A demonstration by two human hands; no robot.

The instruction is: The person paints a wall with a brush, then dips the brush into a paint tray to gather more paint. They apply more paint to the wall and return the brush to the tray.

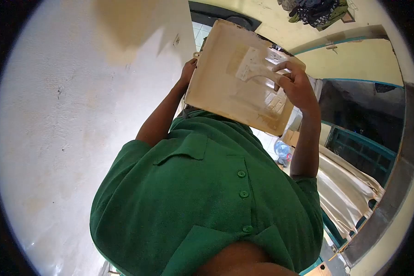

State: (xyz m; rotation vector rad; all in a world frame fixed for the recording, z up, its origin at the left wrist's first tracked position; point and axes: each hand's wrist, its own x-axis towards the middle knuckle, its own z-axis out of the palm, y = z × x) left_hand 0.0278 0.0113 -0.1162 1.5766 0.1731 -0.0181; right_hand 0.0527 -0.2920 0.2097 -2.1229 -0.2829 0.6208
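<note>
A shallow rectangular paint tray [211, 69], smeared with whitish and tan paint, is held tilted in front of my chest. My left hand [189, 71] is closed on its left edge, with part of the fingers hidden behind the rim. Over the tray's right half, my right hand [299, 85] grips the handle of a flat paintbrush [250, 64]. The brush head is coated in pale paint and overlaps the tray floor, beside shiny wet streaks.
A wall [64, 115] with white paint and a tan patch rises close on my left. To the right are a plastic bottle [282, 150], a pale cloth [345, 184] and a dark window opening [359, 115]. Clothes [315, 11] hang at the top right.
</note>
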